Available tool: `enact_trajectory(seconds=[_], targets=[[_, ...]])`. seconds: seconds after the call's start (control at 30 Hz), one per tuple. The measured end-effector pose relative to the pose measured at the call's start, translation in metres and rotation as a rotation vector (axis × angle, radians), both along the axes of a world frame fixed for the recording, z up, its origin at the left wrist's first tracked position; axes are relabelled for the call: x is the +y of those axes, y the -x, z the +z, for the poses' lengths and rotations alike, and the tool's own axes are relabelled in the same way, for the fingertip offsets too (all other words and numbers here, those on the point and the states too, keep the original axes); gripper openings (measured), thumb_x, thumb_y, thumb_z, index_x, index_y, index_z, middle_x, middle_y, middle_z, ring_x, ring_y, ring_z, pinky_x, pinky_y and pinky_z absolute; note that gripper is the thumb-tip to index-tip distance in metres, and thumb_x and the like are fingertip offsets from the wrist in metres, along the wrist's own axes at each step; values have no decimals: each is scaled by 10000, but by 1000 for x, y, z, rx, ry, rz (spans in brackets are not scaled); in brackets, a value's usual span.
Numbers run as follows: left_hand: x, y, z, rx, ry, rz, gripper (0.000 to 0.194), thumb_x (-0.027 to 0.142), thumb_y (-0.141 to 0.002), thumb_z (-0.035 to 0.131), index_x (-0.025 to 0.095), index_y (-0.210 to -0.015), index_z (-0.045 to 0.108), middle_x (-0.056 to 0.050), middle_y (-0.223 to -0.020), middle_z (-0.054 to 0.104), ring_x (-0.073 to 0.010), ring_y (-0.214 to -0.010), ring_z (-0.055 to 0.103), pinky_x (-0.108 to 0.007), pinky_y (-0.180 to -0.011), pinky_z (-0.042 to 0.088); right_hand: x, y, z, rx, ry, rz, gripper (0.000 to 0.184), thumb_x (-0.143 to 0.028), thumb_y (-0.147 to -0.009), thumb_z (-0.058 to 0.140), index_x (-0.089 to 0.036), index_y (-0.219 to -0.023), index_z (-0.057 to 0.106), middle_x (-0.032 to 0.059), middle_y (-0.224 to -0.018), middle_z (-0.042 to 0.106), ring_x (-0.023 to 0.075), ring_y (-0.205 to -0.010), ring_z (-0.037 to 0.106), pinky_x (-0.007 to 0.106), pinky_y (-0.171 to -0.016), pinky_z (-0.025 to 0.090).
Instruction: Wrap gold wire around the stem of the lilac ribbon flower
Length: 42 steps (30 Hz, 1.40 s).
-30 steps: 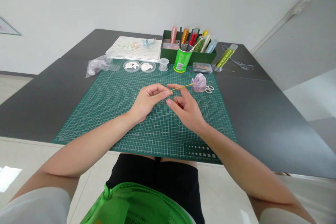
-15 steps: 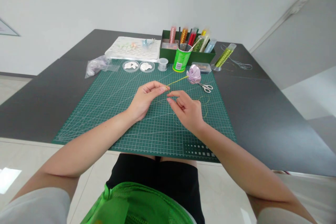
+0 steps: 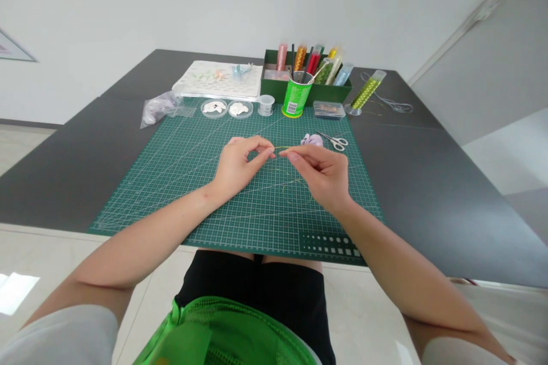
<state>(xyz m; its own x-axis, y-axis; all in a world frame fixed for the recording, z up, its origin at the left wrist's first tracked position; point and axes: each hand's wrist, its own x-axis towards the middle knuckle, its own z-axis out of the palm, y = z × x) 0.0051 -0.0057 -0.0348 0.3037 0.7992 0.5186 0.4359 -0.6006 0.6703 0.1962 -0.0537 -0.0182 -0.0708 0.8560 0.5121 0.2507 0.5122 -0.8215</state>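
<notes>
Over the green cutting mat (image 3: 171,182), my left hand (image 3: 240,165) pinches the thin yellow-green stem of a lilac artificial flower (image 3: 311,140) between thumb and fingertips. The bloom points right and is partly hidden behind my right hand (image 3: 323,174). My right thumb and index finger are pressed together just right of the left fingertips, closed on a fine green thread (image 3: 291,182). Loose thread hangs below onto the mat; the pinch point itself is too small to see clearly. Small scissors (image 3: 338,142) with white handles lie beyond the right hand, close to the bloom.
A green can (image 3: 295,97) of tools stands before a dark green box (image 3: 274,91) of thread spools. Nearby are dishes (image 3: 214,108) of white pieces, a clear case (image 3: 329,110), a green thread spool (image 3: 367,93), a plastic bag (image 3: 158,107) and a white foam board (image 3: 218,82).
The bloom has swung down and toward me, behind my right hand. My right hand has gone from loosely apart fingers to a closed pinch beside the left fingertips, which keep the stem.
</notes>
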Motion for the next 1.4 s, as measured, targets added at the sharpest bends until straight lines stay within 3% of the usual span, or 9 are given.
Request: enact_trajectory(seconds=[0.2,0.4,0.63,0.93,1.4], targets=[[6,2,-3,-13,58,-45,181,320,-974,682,254,-831,771,10,-802,809,-189,-758,721,-360,-931,474,7,-17,8,120,176,1,218,-425,-906,752,-247,-913,877,-54,-495,332,90,-472,235,274,-467,194],[8,2,-6,48,76,-113,163,294,-970,643,240,-870,759,3,-810,822,-197,-762,722,-387,-954,457,22,-31,8,240,219,24,274,-493,-883,772,-245,-956,861,-74,-494,265,83,-456,185,269,-454,169],[7,2,-2,69,80,-155,170,291,-947,654,234,-832,765,2,-795,809,-191,-754,712,-377,-943,475,35,-45,7,187,269,69,330,-516,-897,736,-261,-1073,848,-86,-523,224,85,-472,153,271,-468,153],[0,1,4,-95,313,-414,193,355,-960,702,212,-854,778,-34,-861,820,-187,-844,756,-321,-866,552,46,-57,0,142,306,141,317,-447,-910,721,-231,-1111,838,-107,-511,244,76,-466,167,274,-465,132],[-4,-1,5,-233,592,-618,243,426,-871,839,186,-869,805,-77,-843,837,-206,-810,812,-326,-806,639,46,-53,-10,75,342,232,373,-450,-963,678,-227,-1233,806,-111,-518,241,78,-460,179,249,-442,154]])
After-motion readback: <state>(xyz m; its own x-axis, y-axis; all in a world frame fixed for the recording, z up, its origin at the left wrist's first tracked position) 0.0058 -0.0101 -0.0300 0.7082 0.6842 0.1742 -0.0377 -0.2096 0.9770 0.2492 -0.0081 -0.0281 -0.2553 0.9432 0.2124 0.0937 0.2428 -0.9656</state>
